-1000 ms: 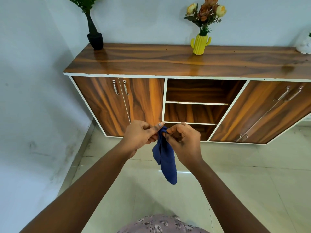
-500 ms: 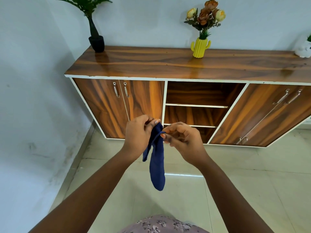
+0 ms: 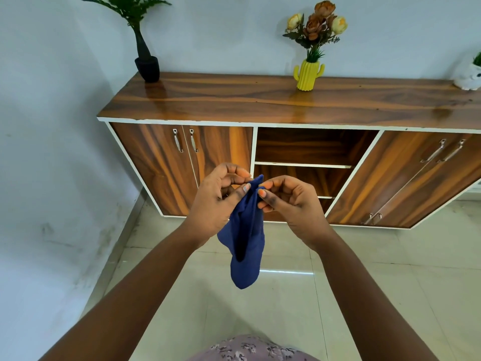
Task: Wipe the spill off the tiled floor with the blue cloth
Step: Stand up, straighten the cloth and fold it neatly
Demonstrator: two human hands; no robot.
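Two hands pinch the top of the cloth [image 3: 246,238]: left hand [image 3: 217,198], right hand [image 3: 289,199]. It hangs above the floor [image 3: 364,295].

Pale glossy tiled floor [image 3: 299,303] below both hands, with a bright streak of reflected light just under the right hand [image 3: 294,201]. Beyond the hands, standing on that floor against the wall: a wood-grain sideboard [image 3: 260,100] with white edging. On its top, far beyond the left hand [image 3: 216,201], a black pot [image 3: 147,67] with a green plant; beyond the right hand, a yellow cactus-shaped vase [image 3: 308,75] of flowers; far off to the right, a white pot [image 3: 468,79], half cut off.
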